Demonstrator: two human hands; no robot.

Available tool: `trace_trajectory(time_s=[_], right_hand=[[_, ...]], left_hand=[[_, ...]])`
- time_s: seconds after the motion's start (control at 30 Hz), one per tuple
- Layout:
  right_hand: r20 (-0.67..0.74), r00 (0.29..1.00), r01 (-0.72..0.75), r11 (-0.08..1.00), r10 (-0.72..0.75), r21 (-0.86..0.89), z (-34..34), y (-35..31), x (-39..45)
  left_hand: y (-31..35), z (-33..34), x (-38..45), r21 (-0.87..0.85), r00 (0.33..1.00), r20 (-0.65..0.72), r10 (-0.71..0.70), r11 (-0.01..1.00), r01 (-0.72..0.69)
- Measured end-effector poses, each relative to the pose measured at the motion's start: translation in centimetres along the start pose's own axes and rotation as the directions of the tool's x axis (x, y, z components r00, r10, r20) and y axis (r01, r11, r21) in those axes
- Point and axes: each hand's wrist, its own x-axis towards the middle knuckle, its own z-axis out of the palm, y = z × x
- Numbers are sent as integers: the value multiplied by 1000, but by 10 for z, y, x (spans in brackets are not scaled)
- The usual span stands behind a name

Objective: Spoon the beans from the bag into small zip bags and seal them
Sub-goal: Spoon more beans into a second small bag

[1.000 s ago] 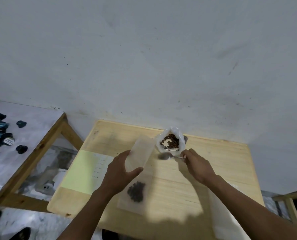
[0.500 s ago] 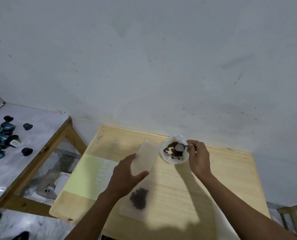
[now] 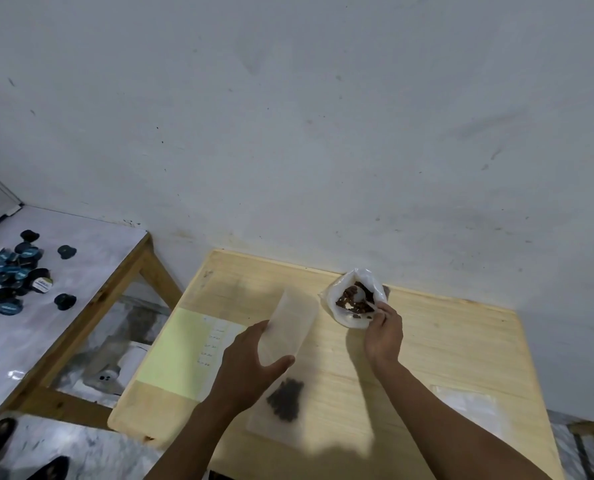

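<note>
The left hand [image 3: 250,365] pinches a frosted, translucent small zip bag [image 3: 285,344] upright, a dark clump of beans [image 3: 286,399] at its bottom, over the pale wooden table [image 3: 461,348]. The right hand [image 3: 383,332] curls around a small spoon [image 3: 361,296], its bowl down in the crinkled white plastic bag of brown beans [image 3: 354,303] at one o'clock. At nine o'clock, dark round capsules [image 3: 11,278] litter a marbled side table [image 3: 91,251]; a pale green paper sheet [image 3: 174,351] lies flat beside the left wrist.
</note>
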Motion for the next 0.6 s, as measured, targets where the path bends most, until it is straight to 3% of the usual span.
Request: trace_trajectory(time_s=[0.1, 0.3, 0.47, 0.6], right_hand=[[15, 996, -91, 994, 90, 56, 6, -5, -1], [8, 997, -79, 995, 79, 62, 4, -2, -6], [26, 987, -159, 980, 157, 116, -8, -3, -4], [111, 978, -192, 973, 178, 132, -21, -5, -3]], left_hand=[[0, -1, -1, -5, 1000, 1, -3, 1000, 3], [0, 8, 3, 11, 997, 71, -17, 1000, 16], [14, 32, 29, 13, 955, 295, 3, 1000, -7], [29, 51, 50, 175, 885, 455, 97, 965, -196]])
